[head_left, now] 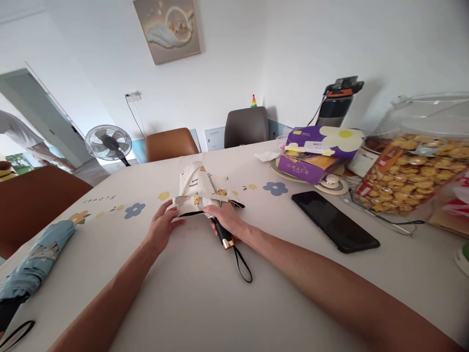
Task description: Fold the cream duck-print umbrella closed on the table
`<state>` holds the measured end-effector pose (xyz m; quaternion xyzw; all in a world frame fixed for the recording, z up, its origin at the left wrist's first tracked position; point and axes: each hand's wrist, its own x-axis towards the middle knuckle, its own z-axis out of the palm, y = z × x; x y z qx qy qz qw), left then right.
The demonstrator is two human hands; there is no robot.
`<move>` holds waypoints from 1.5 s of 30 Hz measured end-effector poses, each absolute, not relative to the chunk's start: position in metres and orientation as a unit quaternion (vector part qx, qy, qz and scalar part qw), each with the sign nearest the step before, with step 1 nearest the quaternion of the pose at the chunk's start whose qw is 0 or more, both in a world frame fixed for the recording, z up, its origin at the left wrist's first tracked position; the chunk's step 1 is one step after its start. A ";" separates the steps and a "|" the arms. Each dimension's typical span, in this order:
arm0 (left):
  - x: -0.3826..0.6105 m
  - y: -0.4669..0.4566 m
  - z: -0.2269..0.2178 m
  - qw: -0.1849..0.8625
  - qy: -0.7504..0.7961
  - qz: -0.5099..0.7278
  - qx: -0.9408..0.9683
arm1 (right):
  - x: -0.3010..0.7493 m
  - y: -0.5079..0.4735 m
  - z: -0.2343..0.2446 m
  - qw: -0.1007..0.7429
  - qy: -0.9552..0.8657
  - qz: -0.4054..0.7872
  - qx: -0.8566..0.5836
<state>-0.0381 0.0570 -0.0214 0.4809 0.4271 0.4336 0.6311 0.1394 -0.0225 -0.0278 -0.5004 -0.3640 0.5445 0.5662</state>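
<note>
A folded cream umbrella [198, 188] with small yellow prints lies on the white table [205, 293], its black handle with a gold band [225, 238] and a black wrist strap [242, 264] pointing toward me. My left hand [163, 227] pinches the edge of the cream fabric at its near left corner. My right hand [229, 220] is closed around the umbrella near the handle, holding the fabric down.
A rolled blue umbrella [36, 259] lies at the table's left edge. A black phone [334, 221], a purple box [311, 156] on a plate and a clear tub of biscuits [414, 171] sit at the right. Brown chairs [171, 143] and a fan [108, 143] stand behind.
</note>
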 end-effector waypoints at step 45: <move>0.043 0.157 0.044 0.185 0.552 0.364 0.727 | 0.137 -0.026 -0.025 0.522 -0.390 0.551 -0.522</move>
